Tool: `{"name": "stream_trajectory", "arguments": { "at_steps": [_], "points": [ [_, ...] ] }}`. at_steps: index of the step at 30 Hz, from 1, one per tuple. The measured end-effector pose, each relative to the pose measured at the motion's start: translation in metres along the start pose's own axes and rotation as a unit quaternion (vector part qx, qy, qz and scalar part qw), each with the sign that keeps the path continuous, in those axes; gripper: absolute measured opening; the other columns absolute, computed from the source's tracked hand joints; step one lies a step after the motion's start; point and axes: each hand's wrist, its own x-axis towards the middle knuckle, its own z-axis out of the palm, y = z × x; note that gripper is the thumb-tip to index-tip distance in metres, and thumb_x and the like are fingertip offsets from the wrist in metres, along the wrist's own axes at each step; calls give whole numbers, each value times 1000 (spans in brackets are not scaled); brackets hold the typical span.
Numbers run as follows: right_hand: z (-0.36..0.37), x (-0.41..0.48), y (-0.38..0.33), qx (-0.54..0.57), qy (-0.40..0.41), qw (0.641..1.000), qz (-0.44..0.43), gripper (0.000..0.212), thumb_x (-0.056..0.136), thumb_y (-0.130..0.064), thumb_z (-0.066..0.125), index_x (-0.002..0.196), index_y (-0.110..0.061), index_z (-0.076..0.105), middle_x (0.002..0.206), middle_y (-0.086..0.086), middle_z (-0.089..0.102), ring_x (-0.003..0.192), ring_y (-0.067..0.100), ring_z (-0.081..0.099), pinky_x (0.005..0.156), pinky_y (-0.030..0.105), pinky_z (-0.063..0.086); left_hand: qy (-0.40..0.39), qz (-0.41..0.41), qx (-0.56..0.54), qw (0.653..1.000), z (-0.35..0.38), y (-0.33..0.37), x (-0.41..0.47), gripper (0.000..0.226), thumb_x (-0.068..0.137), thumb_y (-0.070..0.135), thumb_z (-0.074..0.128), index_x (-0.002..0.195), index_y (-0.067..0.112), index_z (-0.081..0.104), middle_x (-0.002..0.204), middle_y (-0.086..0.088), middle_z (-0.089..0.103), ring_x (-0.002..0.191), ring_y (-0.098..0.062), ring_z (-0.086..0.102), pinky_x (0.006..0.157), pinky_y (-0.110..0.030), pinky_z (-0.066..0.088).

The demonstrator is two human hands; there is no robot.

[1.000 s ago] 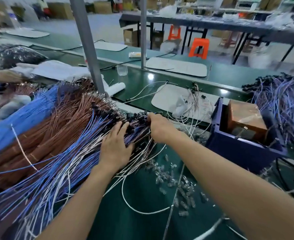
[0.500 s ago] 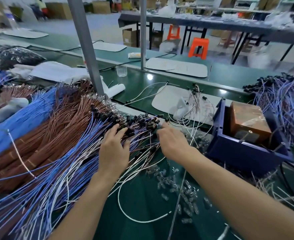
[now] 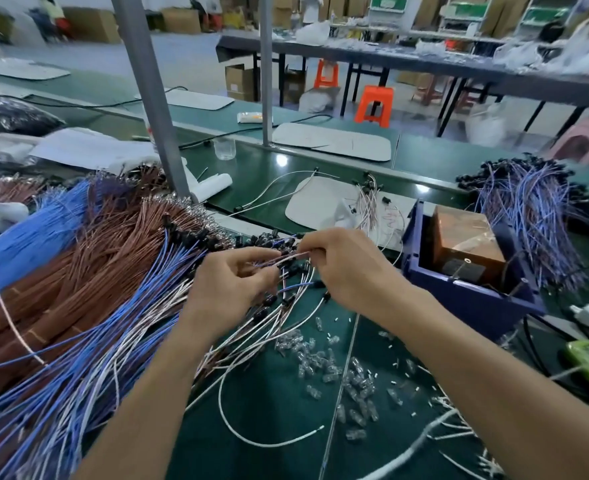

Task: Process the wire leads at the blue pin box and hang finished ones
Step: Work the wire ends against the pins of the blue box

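The left hand and the right hand are close together above the green bench. Both hold the same few thin wire leads, which run from one hand to the other. The fingers of each hand are bent, and the thumb and fingertips pinch the leads.

Under the hands lies a big pile of blue and white leads with small black ends. Left of that pile lie many brown wires. The blue box sits on the bench just to the right of the right hand and does not touch it. A brown block stands inside the box. Past the box, on the right, is a bunch of purple-blue leads with black ends. Little clear plastic bits are scattered on the bench below the hands. A grey post stands up behind the brown wires.
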Motion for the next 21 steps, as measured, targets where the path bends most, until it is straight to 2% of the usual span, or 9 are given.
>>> {"name": "stream_trajectory", "arguments": {
  "at_steps": [2, 4, 6, 9, 11, 13, 16, 19, 21],
  "points": [
    [-10, -13, -1, 29, -21, 999, 24, 32, 106, -14, 45, 92, -25, 72, 79, 6, 71, 56, 22, 61, 55, 44, 53, -22, -12, -67, 997, -14, 6, -3, 20, 88, 8, 78, 84, 27, 84, 71, -8, 77, 60, -12, 64, 61, -25, 52],
    [-16, -25, 0, 40, -47, 997, 42, 34, 105, -14, 45, 92, -27, 74, 76, 0, 72, 46, 8, 55, 41, 26, 43, -33, -19, -74, 997, -22, 10, -6, 20, 85, 9, 80, 80, 28, 85, 71, -8, 77, 61, -13, 65, 63, -26, 52],
    [-21, -38, 0, 37, -50, 996, 56, 31, 103, -15, 50, 90, -27, 76, 66, -7, 67, 44, 0, 52, 38, 17, 35, -39, -22, -59, 997, -16, 11, -11, 23, 84, 9, 82, 77, 31, 84, 70, -5, 77, 59, -7, 65, 60, -18, 53],
    [-25, -57, -4, 48, -36, 996, 60, 18, 99, -25, 62, 88, -29, 76, 69, -9, 66, 60, -3, 56, 49, 18, 42, -84, -11, -59, 995, 12, 16, -24, 17, 79, 17, 86, 79, 34, 84, 71, -4, 77, 64, -13, 64, 66, -30, 55],
    [-26, -69, -2, 37, -21, 997, 63, 15, 98, -30, 65, 87, -30, 75, 69, -11, 65, 71, 1, 57, 51, 24, 43, -118, 18, -81, 990, 31, 20, -33, 13, 78, 22, 82, 82, 34, 84, 71, -4, 77, 64, -15, 61, 63, -30, 51],
    [-30, -85, 10, 28, 1, 996, 89, 17, 98, -33, 65, 82, -31, 72, 66, -16, 63, 61, 2, 55, 45, 20, 34, -144, 37, -89, 985, 46, 21, -35, 20, 86, 15, 79, 85, 34, 84, 72, -4, 77, 63, -11, 60, 59, -22, 49],
    [-41, -114, 34, 50, 18, 988, 145, 19, 96, -36, 66, 78, -33, 71, 59, -19, 62, 45, 4, 50, 42, 15, 31, -185, 33, -75, 979, 62, 23, -34, 21, 90, 12, 78, 84, 31, 84, 71, -5, 76, 58, -7, 58, 54, -18, 46],
    [-50, -142, 55, 66, 34, 981, 180, 18, 95, -35, 66, 78, -36, 72, 56, -21, 62, 48, 1, 52, 46, 14, 32, -202, 37, -56, 977, 80, 26, -34, 15, 87, 18, 80, 82, 32, 84, 71, -3, 77, 57, -9, 57, 54, -24, 46],
    [-55, -157, 66, 72, 59, 976, 195, 17, 94, -33, 66, 78, -35, 72, 58, -22, 63, 52, 1, 54, 52, 20, 37, -206, 46, -55, 976, 94, 31, -35, 12, 86, 20, 81, 81, 30, 84, 71, -3, 77, 58, -12, 56, 56, -28, 46]
  ]
}}
